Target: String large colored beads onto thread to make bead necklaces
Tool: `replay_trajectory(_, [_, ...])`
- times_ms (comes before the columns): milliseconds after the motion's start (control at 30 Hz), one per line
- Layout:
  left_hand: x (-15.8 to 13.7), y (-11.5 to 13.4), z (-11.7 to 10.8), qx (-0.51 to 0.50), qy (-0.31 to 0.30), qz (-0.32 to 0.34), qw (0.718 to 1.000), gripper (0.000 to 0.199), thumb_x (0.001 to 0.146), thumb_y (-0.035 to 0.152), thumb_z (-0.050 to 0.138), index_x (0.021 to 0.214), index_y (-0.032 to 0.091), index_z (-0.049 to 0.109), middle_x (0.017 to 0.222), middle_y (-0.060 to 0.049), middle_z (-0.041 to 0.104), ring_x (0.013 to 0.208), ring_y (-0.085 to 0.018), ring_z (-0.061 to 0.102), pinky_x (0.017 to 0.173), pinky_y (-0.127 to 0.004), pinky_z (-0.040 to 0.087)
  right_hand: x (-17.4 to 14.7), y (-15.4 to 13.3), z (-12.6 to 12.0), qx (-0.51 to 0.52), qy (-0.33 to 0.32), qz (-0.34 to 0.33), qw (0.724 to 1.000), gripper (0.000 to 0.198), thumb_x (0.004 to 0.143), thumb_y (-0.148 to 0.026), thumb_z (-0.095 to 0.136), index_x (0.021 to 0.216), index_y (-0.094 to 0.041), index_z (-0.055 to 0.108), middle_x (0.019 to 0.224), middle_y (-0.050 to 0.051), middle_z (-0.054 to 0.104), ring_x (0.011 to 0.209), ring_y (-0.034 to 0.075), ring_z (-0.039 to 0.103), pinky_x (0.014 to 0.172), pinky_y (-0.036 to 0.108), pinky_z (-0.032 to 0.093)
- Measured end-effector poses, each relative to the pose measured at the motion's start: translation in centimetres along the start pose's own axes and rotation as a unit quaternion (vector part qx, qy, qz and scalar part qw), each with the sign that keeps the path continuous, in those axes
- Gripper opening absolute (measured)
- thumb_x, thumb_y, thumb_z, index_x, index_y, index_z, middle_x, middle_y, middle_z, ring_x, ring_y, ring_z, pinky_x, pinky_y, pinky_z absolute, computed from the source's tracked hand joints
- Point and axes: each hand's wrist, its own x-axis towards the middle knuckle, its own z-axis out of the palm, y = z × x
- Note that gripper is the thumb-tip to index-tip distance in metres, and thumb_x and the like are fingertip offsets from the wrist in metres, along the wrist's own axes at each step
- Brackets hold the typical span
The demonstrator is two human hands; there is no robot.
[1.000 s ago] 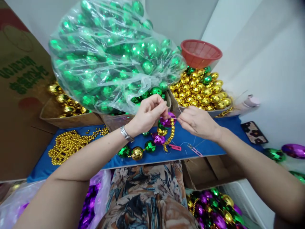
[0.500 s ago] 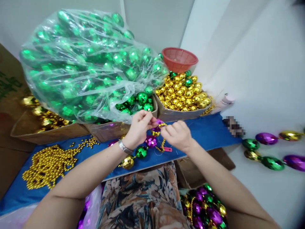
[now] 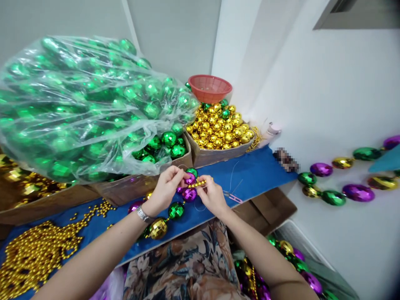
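Whereas it hung earlier, the gold-bead strand [image 3: 197,184] runs level above the blue cloth [image 3: 259,168], its right end pinched by the right hand [image 3: 213,196] within reach of the left hand [image 3: 167,186], whose narrowed fingers' hold cannot be told.

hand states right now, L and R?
Left hand: closed in a pinch by a purple bead; what it grips can't be told.
Right hand: closed, holding a gold bead strand.
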Motion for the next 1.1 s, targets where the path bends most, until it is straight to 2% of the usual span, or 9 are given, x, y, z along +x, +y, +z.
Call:
replay_trajectory(133, [0.5,-1.1,-0.8,0.158,-0.087,0.019,0.983,0.028,0.085,0.041,0.057,0.073,0.016,0.056,0.063,0.002,0.053,0.058,-0.011,0.047,0.055,-0.022,0.039,0.4,1.2,-0.1,-0.273,0.101,-0.250,0.923,0.013,0.093,-0.016,0.050,0.096,-0.020,0.061,0.077,0.007,0.069,0.065,0.018,0.061,0.065,0.030,0.046])
replay_trajectory(200, [0.8,-1.2,-1.1,0.210,-0.132,0.025,0.969,0.028,0.085,0.041,0.056,0.072,0.016,0.055,0.063,0.002,0.053,0.059,-0.011,0.046,0.055,-0.023,0.038,0.9,1.6,0.1,-0.316,0.115,-0.313,0.888,0.014,0.092,-0.012,0.051,0.097,-0.020,0.062,0.080,0.007,0.070,0.066,0.017,0.061,0.065,0.030,0.047])
replay_trajectory(300, [1.1,-1.0,-1.3,0.225,-0.186,0.009,0.956,0.031,0.084,0.043,0.057,0.069,0.016,0.054,0.062,0.002,0.050,0.057,-0.011,0.044,0.054,-0.022,0.036,1.5,1.7,0.6,-0.304,0.114,-0.343,0.881,0.013,0.092,-0.013,0.054,0.098,-0.021,0.063,0.092,0.009,0.072,0.075,0.018,0.064,0.070,0.032,0.050])
replay_trajectory(367, [1.2,-1.0,-1.2,0.186,-0.183,-0.013,0.965,0.033,0.081,0.046,0.060,0.069,0.016,0.054,0.062,0.002,0.051,0.057,-0.011,0.044,0.054,-0.022,0.037,1.4,1.4,0.9,-0.253,0.118,-0.312,0.908,0.017,0.092,-0.013,0.052,0.102,-0.020,0.064,0.099,0.010,0.071,0.084,0.019,0.066,0.077,0.033,0.052])
replay_trajectory(533, [1.1,-1.0,-1.6,0.030,-0.046,-0.041,0.998,0.032,0.078,0.046,0.066,0.073,0.016,0.055,0.072,-0.003,0.062,0.061,-0.011,0.051,0.059,-0.022,0.040,-2.0,-0.1,1.4,0.002,0.047,-0.127,0.991,0.048,0.093,-0.017,0.046,0.140,-0.024,0.043,0.126,0.010,0.062,0.115,0.021,0.059,0.096,0.037,0.049])
replay_trajectory(700, [0.4,-1.2,-2.1,0.042,-0.035,0.004,0.998,0.029,0.082,0.042,0.064,0.072,0.016,0.058,0.070,-0.001,0.060,0.063,-0.011,0.050,0.061,-0.022,0.039,-5.1,-0.9,-0.9,0.139,-0.111,0.039,0.983,0.050,0.096,-0.030,0.048,0.145,-0.029,0.037,0.109,0.006,0.070,0.087,0.019,0.069,0.073,0.032,0.057])
replay_trajectory(900, [-1.0,-1.4,-1.2,0.155,-0.086,0.048,0.983,0.027,0.088,0.039,0.055,0.074,0.016,0.056,0.070,0.000,0.056,0.065,-0.013,0.048,0.062,-0.023,0.039,-3.2,-3.1,-1.4,0.024,-0.015,0.000,1.000,0.025,0.095,-0.028,0.048,0.107,-0.022,0.069,0.098,0.008,0.071,0.090,0.022,0.066,0.085,0.036,0.050])
replay_trajectory(1033, [-1.9,-1.5,-1.2,0.243,-0.108,0.083,0.960,0.025,0.091,0.036,0.051,0.075,0.017,0.055,0.069,0.000,0.055,0.064,-0.013,0.048,0.061,-0.024,0.037,-2.5,-3.7,0.9,0.084,0.001,0.036,0.996,0.028,0.096,-0.029,0.047,0.116,-0.023,0.065,0.112,0.008,0.069,0.100,0.021,0.065,0.090,0.035,0.048])
replay_trajectory(1100, [-2.2,-1.7,-1.4,0.281,-0.105,0.100,0.949,0.024,0.092,0.034,0.049,0.076,0.017,0.055,0.069,0.000,0.055,0.063,-0.013,0.047,0.060,-0.024,0.036,-2.5,-3.4,1.8,0.132,-0.007,0.064,0.989,0.031,0.095,-0.032,0.048,0.120,-0.024,0.063,0.104,0.007,0.070,0.093,0.021,0.066,0.085,0.035,0.049])
